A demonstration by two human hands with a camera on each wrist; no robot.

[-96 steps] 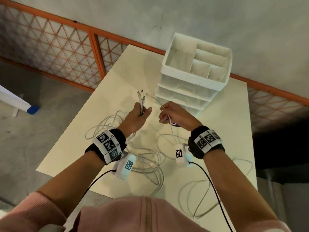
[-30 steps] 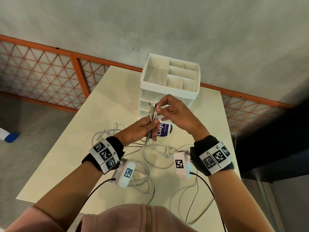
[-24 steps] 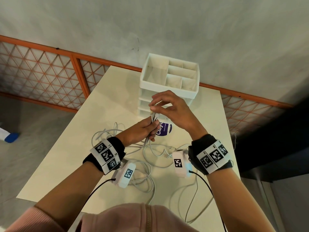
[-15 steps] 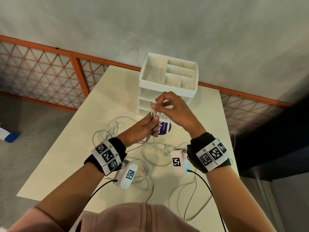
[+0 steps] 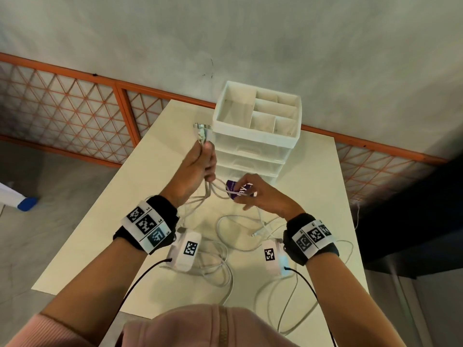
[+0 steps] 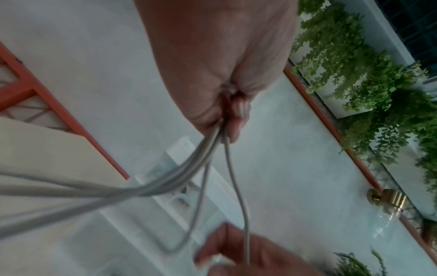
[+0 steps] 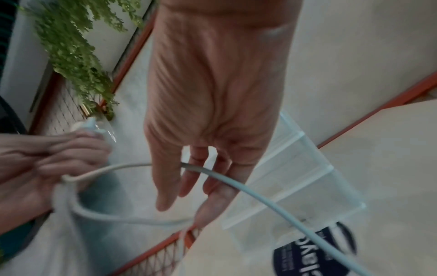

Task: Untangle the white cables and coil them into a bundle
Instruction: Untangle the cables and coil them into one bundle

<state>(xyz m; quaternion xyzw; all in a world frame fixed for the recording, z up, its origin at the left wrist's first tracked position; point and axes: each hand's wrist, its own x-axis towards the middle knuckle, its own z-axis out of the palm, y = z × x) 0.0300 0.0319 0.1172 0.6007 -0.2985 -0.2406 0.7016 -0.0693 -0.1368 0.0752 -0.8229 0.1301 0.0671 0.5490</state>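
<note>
So the left hand (image 5: 194, 171) is raised over the table (image 5: 140, 186) with its fingers wrapped tight around a bunch of the white cables (image 5: 213, 249), plug ends poking out the top of the fist just left of the white drawer organizer (image 5: 255, 136). The right hand (image 5: 260, 196) sits lower and nearer, just right of the left, fingers mostly straight and loose, with one strand running across them to the left fist. Rest of the cables lie in loose loops on the near part of the table below both wrists, with a purple-labelled tub (image 5: 238, 190) tucked behind the right fingers.
</note>
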